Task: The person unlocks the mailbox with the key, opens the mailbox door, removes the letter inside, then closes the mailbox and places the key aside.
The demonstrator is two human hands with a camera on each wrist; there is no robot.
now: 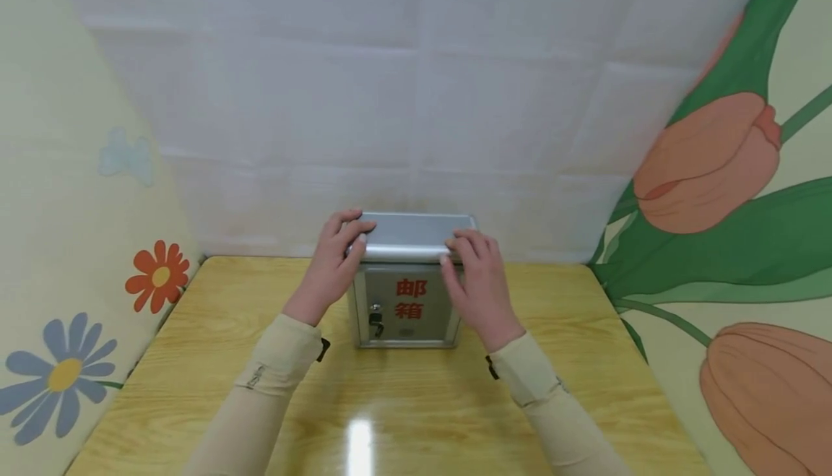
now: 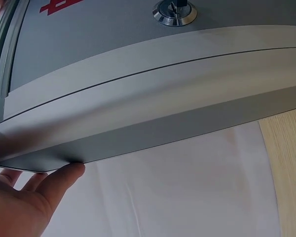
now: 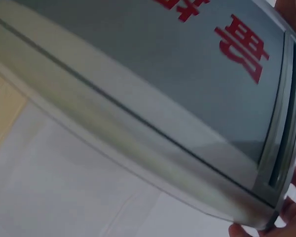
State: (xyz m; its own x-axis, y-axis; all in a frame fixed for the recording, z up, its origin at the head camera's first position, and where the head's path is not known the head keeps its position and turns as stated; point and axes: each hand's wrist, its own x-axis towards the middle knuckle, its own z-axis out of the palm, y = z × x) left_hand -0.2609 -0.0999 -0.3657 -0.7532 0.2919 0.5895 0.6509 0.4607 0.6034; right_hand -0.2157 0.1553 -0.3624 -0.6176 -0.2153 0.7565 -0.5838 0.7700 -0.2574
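A grey metal mailbox (image 1: 424, 331) stands upright on the table, its front door marked with red characters (image 1: 411, 299). Keys (image 1: 375, 323) hang from the lock on the door's left side. My left hand (image 1: 334, 263) holds the top left corner, fingers over the lid (image 1: 419, 230) and thumb near its front edge. On the opposite top corner, my right hand (image 1: 481, 281) has its fingers bent over the lid and its thumb at the front. In the left wrist view the thumb (image 2: 66, 180) touches the side wall; the right wrist view shows fingertips (image 3: 239, 230) at the corner.
The wood-grain table (image 1: 552, 404) extends around the mailbox. Right behind it hangs a creased white sheet (image 1: 416, 100). Painted walls with flowers (image 1: 61, 375) on the left and tulips (image 1: 708, 165) on the right flank the table.
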